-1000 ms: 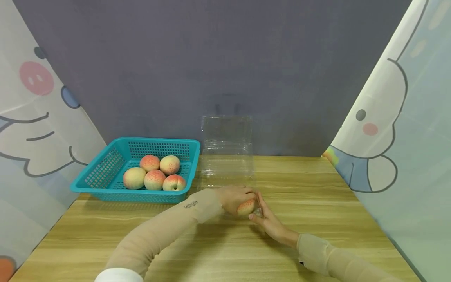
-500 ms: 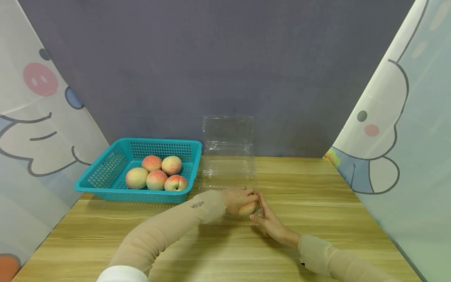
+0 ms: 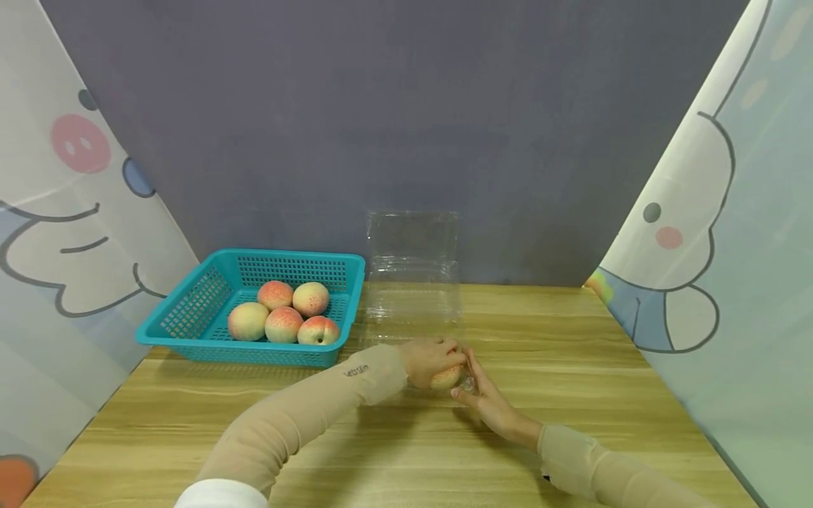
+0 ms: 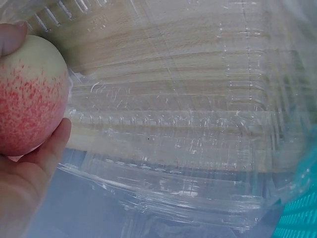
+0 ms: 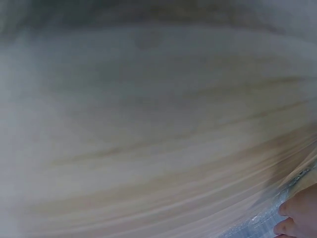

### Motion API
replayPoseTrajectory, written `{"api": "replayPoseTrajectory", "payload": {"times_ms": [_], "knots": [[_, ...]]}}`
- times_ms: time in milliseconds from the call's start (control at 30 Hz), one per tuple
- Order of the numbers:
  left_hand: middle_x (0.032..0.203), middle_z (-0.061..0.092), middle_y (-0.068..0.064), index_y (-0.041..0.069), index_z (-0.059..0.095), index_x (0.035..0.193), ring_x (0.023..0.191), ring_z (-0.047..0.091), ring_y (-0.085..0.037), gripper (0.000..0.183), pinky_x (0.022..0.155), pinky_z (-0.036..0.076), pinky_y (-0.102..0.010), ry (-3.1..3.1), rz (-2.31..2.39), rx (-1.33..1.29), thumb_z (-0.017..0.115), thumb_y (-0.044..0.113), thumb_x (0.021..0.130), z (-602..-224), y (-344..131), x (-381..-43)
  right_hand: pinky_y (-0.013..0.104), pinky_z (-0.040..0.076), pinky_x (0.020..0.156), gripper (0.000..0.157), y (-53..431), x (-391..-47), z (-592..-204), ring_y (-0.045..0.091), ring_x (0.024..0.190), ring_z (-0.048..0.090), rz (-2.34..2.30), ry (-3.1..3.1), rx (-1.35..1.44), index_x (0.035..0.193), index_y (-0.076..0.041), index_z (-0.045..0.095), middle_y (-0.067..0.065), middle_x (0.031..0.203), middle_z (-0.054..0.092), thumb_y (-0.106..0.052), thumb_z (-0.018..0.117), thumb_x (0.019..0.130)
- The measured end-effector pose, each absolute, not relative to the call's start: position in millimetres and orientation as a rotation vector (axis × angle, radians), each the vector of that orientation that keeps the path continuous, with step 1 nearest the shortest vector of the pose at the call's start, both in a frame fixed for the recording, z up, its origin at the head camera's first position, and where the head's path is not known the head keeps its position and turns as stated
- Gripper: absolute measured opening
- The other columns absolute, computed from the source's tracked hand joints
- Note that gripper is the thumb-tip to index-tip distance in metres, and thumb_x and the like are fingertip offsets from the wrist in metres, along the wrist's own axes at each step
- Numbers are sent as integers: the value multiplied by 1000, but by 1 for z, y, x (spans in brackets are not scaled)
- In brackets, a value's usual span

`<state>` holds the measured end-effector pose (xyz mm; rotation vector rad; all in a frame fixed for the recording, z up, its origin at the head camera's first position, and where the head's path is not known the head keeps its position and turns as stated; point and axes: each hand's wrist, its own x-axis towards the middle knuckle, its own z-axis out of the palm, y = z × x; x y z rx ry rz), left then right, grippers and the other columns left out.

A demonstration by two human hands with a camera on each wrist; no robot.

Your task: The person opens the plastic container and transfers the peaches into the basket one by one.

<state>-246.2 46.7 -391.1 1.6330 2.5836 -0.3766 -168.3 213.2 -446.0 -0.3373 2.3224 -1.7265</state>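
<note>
A clear plastic clamshell box point(image 3: 413, 303) lies on the table with its lid point(image 3: 413, 236) raised at the far side. My left hand point(image 3: 427, 361) grips a yellow-and-red peach point(image 3: 446, 378) low at the box's near right corner. In the left wrist view, the thumb and a finger of that hand lie against opposite sides of the peach point(image 4: 34, 99). My right hand point(image 3: 492, 403) touches the same corner from outside, thumb and extended fingers spread either side of it. Only part of this hand point(image 5: 301, 213) shows in the right wrist view, beside the plastic point(image 5: 255, 223).
A teal perforated basket point(image 3: 248, 351) stands to the left of the box, with several peaches point(image 3: 284, 324) inside. A dark wall point(image 3: 406, 106) rises behind the wooden table point(image 3: 540, 339). Cartoon-printed panels point(image 3: 692, 233) border both sides.
The head view has shifted slightly, so the basket and box sit a little further right in it. Both hands and the peach stay at the box's near right corner.
</note>
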Motion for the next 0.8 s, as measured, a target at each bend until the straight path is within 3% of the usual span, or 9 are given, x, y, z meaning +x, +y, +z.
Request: {"api": "replayPoseTrajectory", "payload": {"times_ms": [367,600,800], "knots": [[133,41,-2,28,31,137,114,51,-22,82,92,48,-31,2608,-332,1555,78,29,70,-389,41,-246,62,1,107,83,212,-168,-445,35,140,-9,-1709,2318,-350,145,-6,-15,12,154,-10,-15,49,93],[138,37,-5,22,35,133,118,48,-24,85,97,45,-34,2614,-255,1480,83,25,63,-381,36,-246,59,1,109,83,212,-168,-445,35,140,-6,-1705,2357,-305,146,-6,-12,14,154,-6,-15,51,93],[136,39,-5,17,34,138,117,49,-24,89,97,45,-34,2649,-194,1469,83,26,65,-374,29,-248,59,0,109,82,212,-169,-445,37,140,-6,-1703,2353,-331,145,-5,-13,16,153,-7,-15,50,93]]}}
